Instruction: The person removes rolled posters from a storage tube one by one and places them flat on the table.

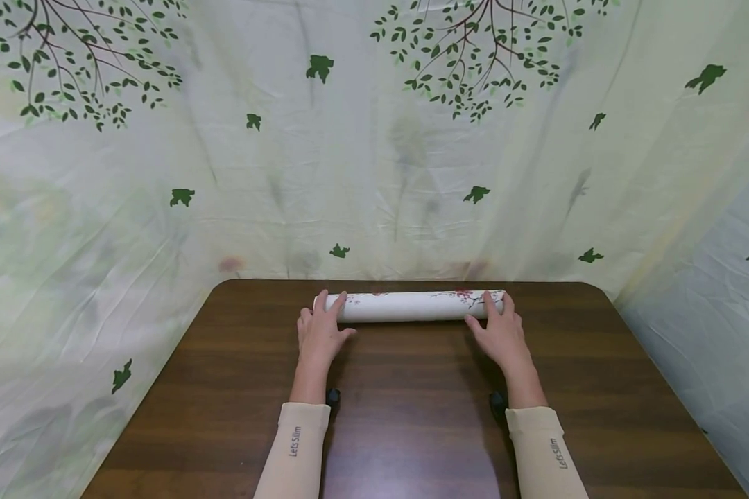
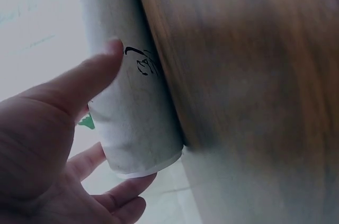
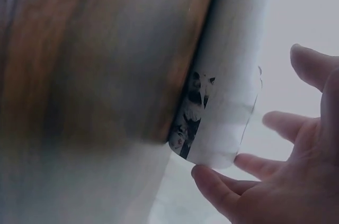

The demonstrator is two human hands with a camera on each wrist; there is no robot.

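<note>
A white roll (image 1: 406, 307), printed with red blossoms and dark branches, lies crosswise near the far edge of the brown wooden table (image 1: 412, 388). My left hand (image 1: 320, 339) is at its left end, fingers reaching over the top and loosely extended. In the left wrist view the thumb lies along the roll (image 2: 127, 102) and other fingers are by its end. At the right end my right hand (image 1: 501, 335) has its fingertips on the roll. The right wrist view has that hand's fingers (image 3: 217, 187) spread, with some at the roll's end. Both palms stay off the roll.
Behind the table hangs a pale curtain (image 1: 374, 173) printed with branches and green leaves. It continues down both sides. A dark wrist strap (image 1: 498, 403) shows beside the right cuff, and another dark piece (image 1: 333, 397) beside the left. The table's far corners are rounded.
</note>
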